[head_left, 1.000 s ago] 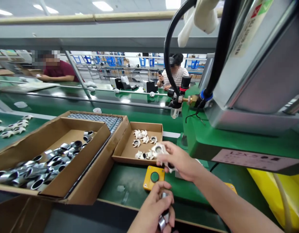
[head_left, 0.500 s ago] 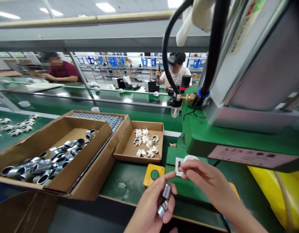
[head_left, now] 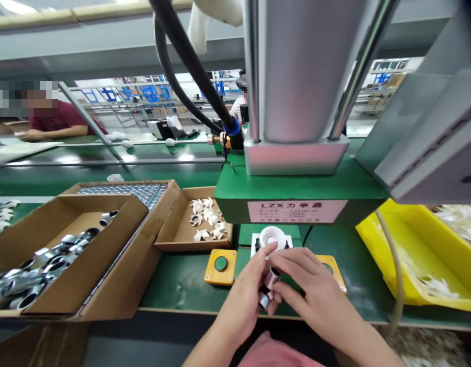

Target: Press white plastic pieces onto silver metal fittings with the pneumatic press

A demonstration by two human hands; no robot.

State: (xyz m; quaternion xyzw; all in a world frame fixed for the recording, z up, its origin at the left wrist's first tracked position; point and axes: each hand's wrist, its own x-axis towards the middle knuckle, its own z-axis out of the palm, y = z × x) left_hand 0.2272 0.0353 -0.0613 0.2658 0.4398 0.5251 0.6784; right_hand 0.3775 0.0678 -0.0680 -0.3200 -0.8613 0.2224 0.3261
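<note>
My left hand (head_left: 247,288) is closed round a few short metal sleeves (head_left: 272,278) in front of the press. Fingers of my right hand (head_left: 310,285) touch the upper sleeve from the right, thumb and fingertips around it. Just beyond both hands, a round white fixture (head_left: 272,238) sits on a plate under the green press head (head_left: 296,211). Left of the hands is a yellow box with a green button (head_left: 220,264); a second yellow button box (head_left: 337,272) is partly hidden behind my right hand.
A carton of metal sleeves (head_left: 105,300) stands at left, beside a small carton with white finned parts (head_left: 178,239). At right is a yellow bin (head_left: 373,239) with white pieces. A person (head_left: 59,120) sits across the line. A hose crosses the bin's front.
The view has turned right, bringing the press to the middle. My right hand has come back from the fixture plate to the sleeves in my left hand.
</note>
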